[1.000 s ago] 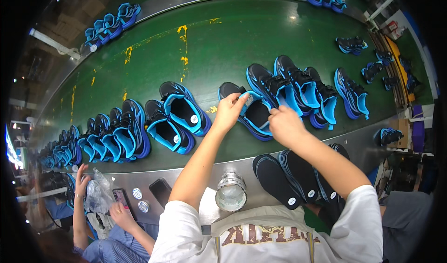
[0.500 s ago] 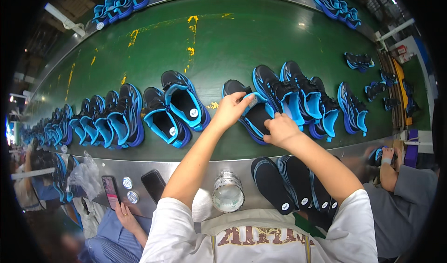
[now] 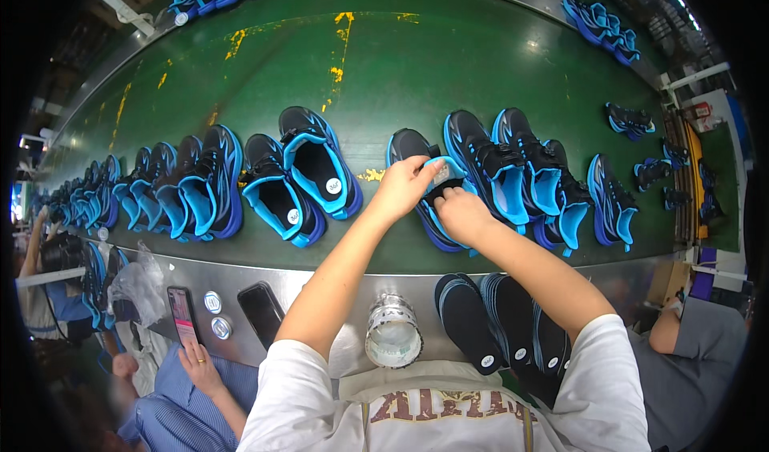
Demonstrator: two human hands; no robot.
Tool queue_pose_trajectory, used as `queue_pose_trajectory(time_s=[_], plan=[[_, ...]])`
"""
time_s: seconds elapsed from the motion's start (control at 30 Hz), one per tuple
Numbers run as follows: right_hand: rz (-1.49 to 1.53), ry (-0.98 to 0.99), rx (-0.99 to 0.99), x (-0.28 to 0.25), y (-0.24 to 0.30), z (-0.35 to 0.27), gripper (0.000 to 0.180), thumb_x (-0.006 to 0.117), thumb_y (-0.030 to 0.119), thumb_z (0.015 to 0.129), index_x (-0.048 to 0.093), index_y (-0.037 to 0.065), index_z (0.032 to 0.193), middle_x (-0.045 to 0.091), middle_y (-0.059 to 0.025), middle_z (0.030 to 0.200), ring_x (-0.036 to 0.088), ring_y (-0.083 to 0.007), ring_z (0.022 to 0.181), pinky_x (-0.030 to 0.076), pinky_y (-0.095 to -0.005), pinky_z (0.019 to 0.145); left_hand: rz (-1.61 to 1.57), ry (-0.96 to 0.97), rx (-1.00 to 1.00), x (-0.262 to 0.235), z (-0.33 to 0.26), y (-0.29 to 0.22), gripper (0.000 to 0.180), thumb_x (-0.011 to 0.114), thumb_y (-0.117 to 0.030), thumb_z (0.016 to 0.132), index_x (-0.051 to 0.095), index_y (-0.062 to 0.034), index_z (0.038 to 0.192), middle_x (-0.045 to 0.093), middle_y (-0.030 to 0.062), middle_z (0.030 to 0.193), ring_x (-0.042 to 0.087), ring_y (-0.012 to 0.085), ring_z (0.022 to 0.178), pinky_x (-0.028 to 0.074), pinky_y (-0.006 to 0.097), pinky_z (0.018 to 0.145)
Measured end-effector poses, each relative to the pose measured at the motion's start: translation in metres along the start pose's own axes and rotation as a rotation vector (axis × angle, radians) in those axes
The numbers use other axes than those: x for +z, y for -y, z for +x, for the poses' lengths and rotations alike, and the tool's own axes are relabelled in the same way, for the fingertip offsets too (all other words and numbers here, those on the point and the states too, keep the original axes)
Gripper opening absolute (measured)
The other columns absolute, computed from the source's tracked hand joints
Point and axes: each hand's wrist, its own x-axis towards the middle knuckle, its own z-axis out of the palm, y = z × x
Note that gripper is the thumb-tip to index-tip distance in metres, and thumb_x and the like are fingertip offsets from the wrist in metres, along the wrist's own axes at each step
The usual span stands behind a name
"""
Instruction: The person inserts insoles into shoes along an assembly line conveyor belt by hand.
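My left hand pinches the blue-lined tongue of a black and blue sneaker and holds its opening apart. The fingers of my right hand are bent into that opening, closed on a black insole; their tips and most of the insole are hidden. Just left of this shoe stand two sneakers, one with a black insole and round white sticker inside. To the right, a sneaker stands close to my right hand.
Spare black insoles lie on the metal ledge before me, beside a clear jar and a dark phone. Rows of sneakers line the green belt. A neighbour's hand touches another phone at left.
My right hand has moved forward and left, deeper into the shoe, over the insole. My left hand keeps its pinch on the tongue. The neighbour's hands at right have left view.
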Motion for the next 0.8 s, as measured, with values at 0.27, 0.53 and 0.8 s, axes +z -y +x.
queue_pose_trajectory(time_s=[0.27,0.53,0.8], plan=[[-0.311,0.589,-0.059,-0.011,0.006,0.017,0.028,0.047,0.02,0.082,0.065,0.009,0.1,0.048,-0.0113,0.116,0.042,-0.025,0.108,0.037,-0.031,0.084,-0.095,0.01,-0.037,-0.002,0.003,0.007,0.04,0.053,-0.037,0.085,0.058,0.0022,0.075,0.045,0.0009,0.055,0.039,0.0073,0.054,0.033,0.027,0.046],[-0.384,0.334,-0.369,-0.004,-0.016,0.01,0.02,0.048,0.015,0.08,0.066,0.011,0.088,0.063,-0.0042,0.084,0.056,-0.0174,0.086,0.033,-0.0318,0.087,0.193,-0.312,0.035,0.01,0.002,-0.013,0.038,0.066,-0.02,0.075,0.045,-0.0046,0.103,0.048,0.0063,0.063,0.051,0.0183,0.055,0.039,0.031,0.049],[0.031,0.488,-0.052,-0.024,0.002,-0.024,0.059,0.025,0.038,0.082,0.062,-0.008,0.083,0.062,-0.0192,0.079,0.059,-0.0281,0.088,-0.002,-0.0435,0.107,1.068,0.026,0.506,0.014,0.003,-0.02,0.036,0.068,-0.023,0.068,0.044,-0.0043,0.088,0.048,0.011,0.08,0.058,0.0271,0.067,0.047,0.036,0.058]])
